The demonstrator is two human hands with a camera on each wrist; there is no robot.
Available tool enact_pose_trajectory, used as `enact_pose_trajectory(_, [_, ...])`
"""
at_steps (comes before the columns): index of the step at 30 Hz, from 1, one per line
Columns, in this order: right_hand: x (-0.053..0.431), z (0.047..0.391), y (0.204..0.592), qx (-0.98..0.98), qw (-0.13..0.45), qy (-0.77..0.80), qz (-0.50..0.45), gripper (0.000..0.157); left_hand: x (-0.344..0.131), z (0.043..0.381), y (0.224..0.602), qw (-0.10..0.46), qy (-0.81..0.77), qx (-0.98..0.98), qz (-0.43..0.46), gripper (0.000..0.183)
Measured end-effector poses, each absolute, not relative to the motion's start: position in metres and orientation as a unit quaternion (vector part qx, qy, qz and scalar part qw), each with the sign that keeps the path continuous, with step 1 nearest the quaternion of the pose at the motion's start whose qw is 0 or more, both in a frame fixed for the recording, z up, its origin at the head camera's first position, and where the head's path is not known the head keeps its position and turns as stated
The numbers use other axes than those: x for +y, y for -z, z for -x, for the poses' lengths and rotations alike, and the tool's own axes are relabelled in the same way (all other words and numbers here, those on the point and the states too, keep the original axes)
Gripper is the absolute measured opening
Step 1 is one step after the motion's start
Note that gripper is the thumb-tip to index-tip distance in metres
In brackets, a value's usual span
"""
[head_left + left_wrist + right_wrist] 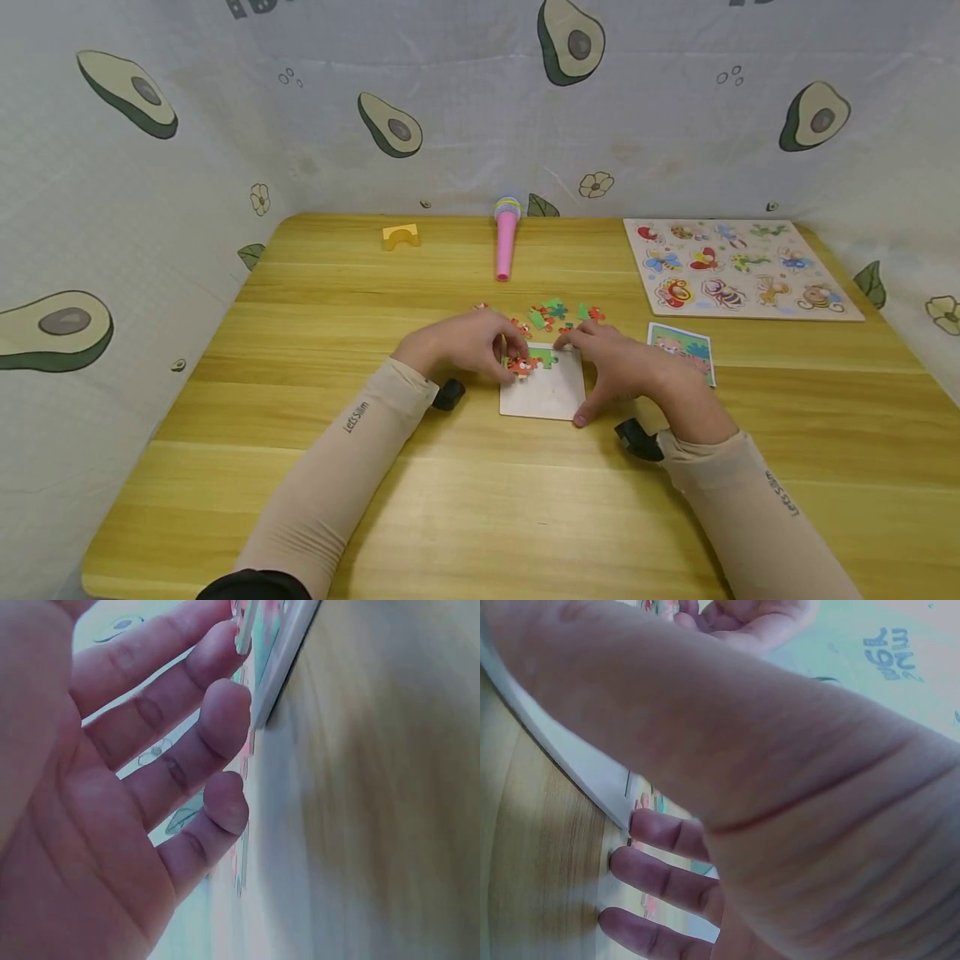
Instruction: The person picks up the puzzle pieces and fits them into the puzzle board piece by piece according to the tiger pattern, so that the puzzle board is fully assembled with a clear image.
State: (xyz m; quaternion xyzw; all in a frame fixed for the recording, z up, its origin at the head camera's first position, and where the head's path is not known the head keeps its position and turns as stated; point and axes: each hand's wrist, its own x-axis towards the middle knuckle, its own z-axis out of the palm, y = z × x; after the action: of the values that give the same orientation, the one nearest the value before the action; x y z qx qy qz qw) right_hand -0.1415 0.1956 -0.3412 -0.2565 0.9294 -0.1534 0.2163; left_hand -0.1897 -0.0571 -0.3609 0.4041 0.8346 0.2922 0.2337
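Note:
A white puzzle board (542,396) lies on the table with a few joined jigsaw pieces (546,358), green and orange, along its far side. My left hand (474,342) pinches an orange jigsaw piece (519,368) between thumb and fingers, low over the board's left part. In the left wrist view a piece (245,628) shows edge-on at the fingertips. My right hand (626,367) holds the board by its right side, thumb at the near corner and forefinger at the far edge. Its other fingers (667,877) stretch out past the board in the right wrist view.
Several loose jigsaw pieces (551,313) lie just beyond the board. A picture card (682,348) is to the right, below a large insect puzzle board (738,268). A pink toy microphone (506,242) and a yellow arch block (401,234) lie at the back.

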Motion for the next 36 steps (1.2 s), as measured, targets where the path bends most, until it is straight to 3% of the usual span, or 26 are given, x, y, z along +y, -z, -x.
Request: enact_pose_trajectory(36, [0.1954, 0.1420, 0.3419, 0.930, 0.222, 0.152, 0.249, 0.101, -0.0504, 0.1851, 0.3615, 0.236, -0.268, 0.832, -0.424, 0.028])
